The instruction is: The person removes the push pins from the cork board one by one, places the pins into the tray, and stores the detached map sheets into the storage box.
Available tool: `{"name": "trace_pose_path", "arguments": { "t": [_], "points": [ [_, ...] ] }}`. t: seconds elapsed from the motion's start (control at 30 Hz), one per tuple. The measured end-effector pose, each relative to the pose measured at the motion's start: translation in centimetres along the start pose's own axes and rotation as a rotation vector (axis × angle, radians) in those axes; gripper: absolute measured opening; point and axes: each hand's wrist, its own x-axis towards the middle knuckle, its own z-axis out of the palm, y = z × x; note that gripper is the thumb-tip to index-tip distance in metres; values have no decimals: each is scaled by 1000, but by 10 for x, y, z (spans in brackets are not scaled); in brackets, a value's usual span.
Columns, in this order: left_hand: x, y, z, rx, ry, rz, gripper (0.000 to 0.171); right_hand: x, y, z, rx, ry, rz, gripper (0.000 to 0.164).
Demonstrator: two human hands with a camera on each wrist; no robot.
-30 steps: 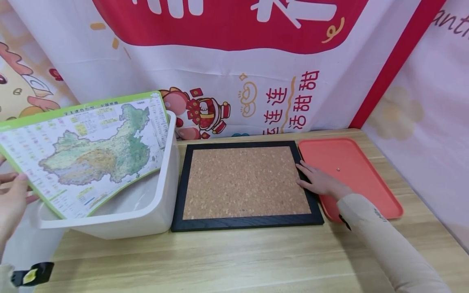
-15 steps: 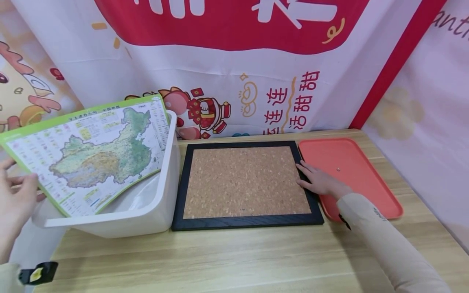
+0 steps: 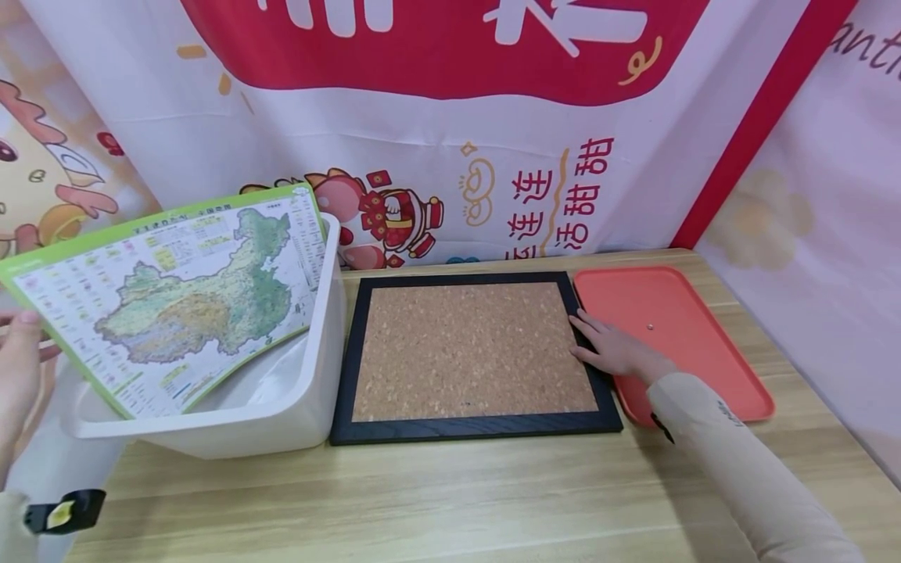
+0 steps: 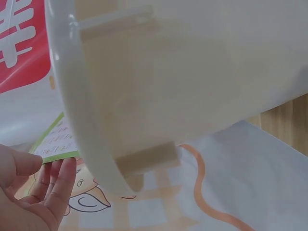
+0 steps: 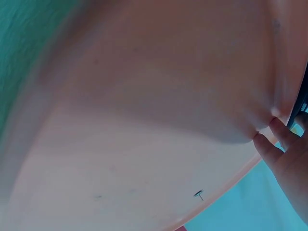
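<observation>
A green-bordered map sheet (image 3: 204, 289) lies tilted in the white plastic bin (image 3: 303, 391), its upper edge above the rim. My left hand (image 3: 17, 363) holds the sheet's left edge between thumb and fingers. In the left wrist view, the thumb tip of the left hand (image 4: 33, 192) meets a corner of the map (image 4: 61, 142), with fingers below. My right hand (image 3: 612, 344) rests on the right side of a black-framed cork board (image 3: 472, 352), fingers extended. The right wrist view shows the right hand's fingertips (image 5: 267, 147) by the tray.
A coral tray (image 3: 683, 336) lies right of the board, partly under my right forearm. A small pin (image 5: 198, 194) sits on it. The wooden table (image 3: 394, 500) extends in front. A printed cloth (image 3: 422, 125) hangs behind.
The map shifted slightly right and down at first, then stayed nearly in place. My left hand has since moved left and up along its edge. My right hand and the board have not moved.
</observation>
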Motion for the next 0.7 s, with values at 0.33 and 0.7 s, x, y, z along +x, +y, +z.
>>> {"name": "trace_pose_path", "arguments": {
  "t": [0.33,0.7],
  "points": [
    [-61,88,4,189,68,-127,39,0,1,1,-10,0,10,78],
    [-112,143,16,99,54,-78,56,0,1,0,-7,4,15,78]
  ]
}}
